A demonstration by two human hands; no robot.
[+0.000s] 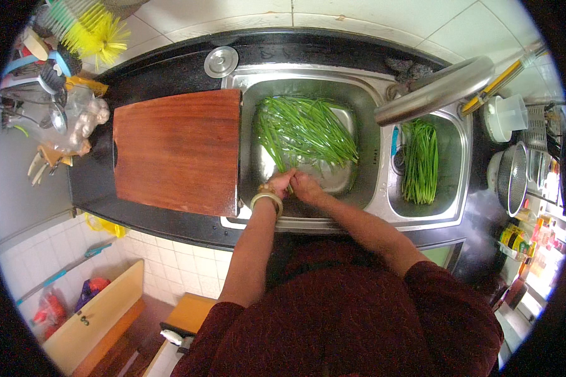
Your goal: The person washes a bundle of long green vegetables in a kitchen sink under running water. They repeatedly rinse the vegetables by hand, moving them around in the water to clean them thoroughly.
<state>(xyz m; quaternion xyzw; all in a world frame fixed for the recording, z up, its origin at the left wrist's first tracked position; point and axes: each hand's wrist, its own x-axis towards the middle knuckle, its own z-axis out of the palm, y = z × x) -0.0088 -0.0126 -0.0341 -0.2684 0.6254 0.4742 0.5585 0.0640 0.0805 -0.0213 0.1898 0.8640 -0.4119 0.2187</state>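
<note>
Many long green stalks, apparently Chinese chives [306,127], lie spread in water in the large steel sink basin [368,188]. At the basin's near side, my left hand [279,183], with a pale bangle on its wrist, is closed around the lower ends of a few stalks. My right hand [306,187] touches it from the right, its fingertips at the same stalks; whether it grips any is hidden. A neat bundle of the same green stalks [420,160] lies in the smaller basin to the right.
A wooden cutting board [177,153] overlaps the left edge of the sink. Behind it lies a round steel sink strainer lid [221,61]. The thick faucet spout [434,92] reaches over the divider and small basin. Sieves [511,179] stand at the far right, garlic bulbs [87,122] at the left.
</note>
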